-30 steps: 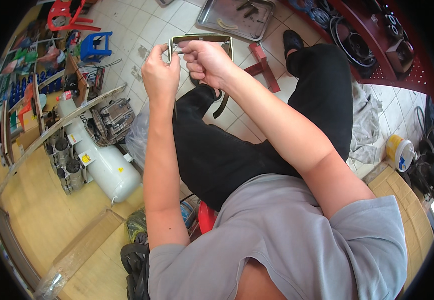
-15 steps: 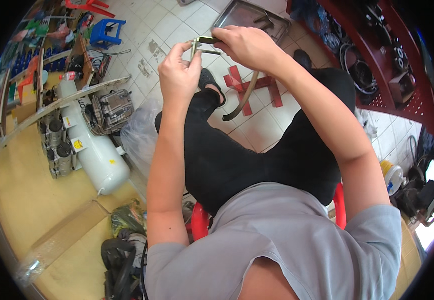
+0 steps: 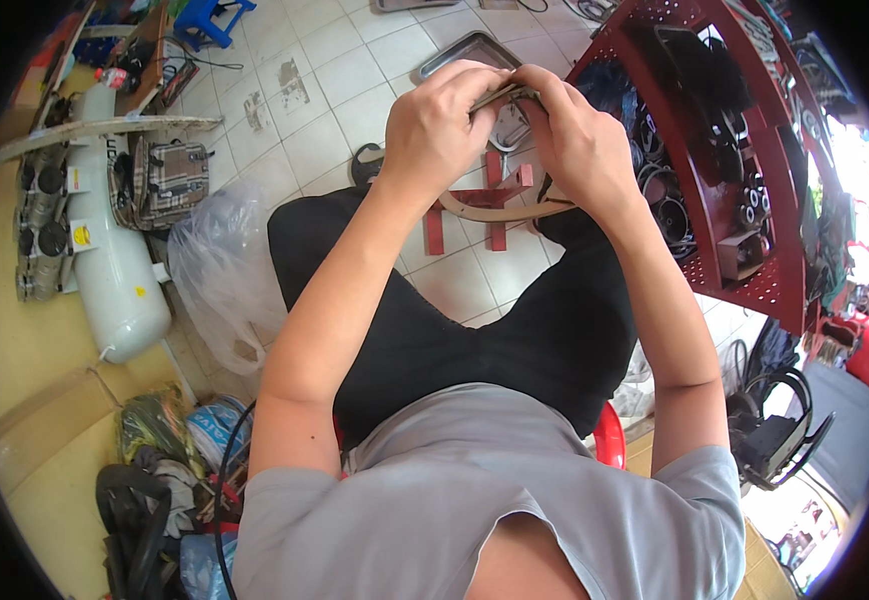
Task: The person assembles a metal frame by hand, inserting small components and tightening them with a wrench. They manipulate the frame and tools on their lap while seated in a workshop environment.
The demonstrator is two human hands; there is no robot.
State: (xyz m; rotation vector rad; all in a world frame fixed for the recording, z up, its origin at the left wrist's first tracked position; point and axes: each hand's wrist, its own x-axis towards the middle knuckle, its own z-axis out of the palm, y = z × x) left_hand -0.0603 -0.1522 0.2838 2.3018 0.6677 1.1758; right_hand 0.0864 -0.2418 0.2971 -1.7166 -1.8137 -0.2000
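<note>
In front of me, above my knees, my left hand (image 3: 439, 125) and my right hand (image 3: 584, 150) meet at the fingertips. Both are closed in a pinch on a thin olive-brown strap end (image 3: 494, 97), and fingers cover much of it. Below them a tan strap (image 3: 499, 213) hangs in a wide curve, its right end passing under my right hand; whether it is one piece with the pinched end cannot be made out. Under the curve a red metal stand (image 3: 497, 236) is on the tiled floor. A grey metal tray (image 3: 434, 62) lies just beyond my hands.
To the right stands a dark red perforated rack (image 3: 699, 270) holding black rings and parts. On the left are a white compressor tank (image 3: 119, 290), a plaid bag (image 3: 174, 170) and a clear plastic bag (image 3: 224, 260). A blue stool (image 3: 209, 20) is at the far left.
My hands have come together; an angular olive frame was held between them before. The strap, hanging down earlier, now bows sideways. My view has turned rightward.
</note>
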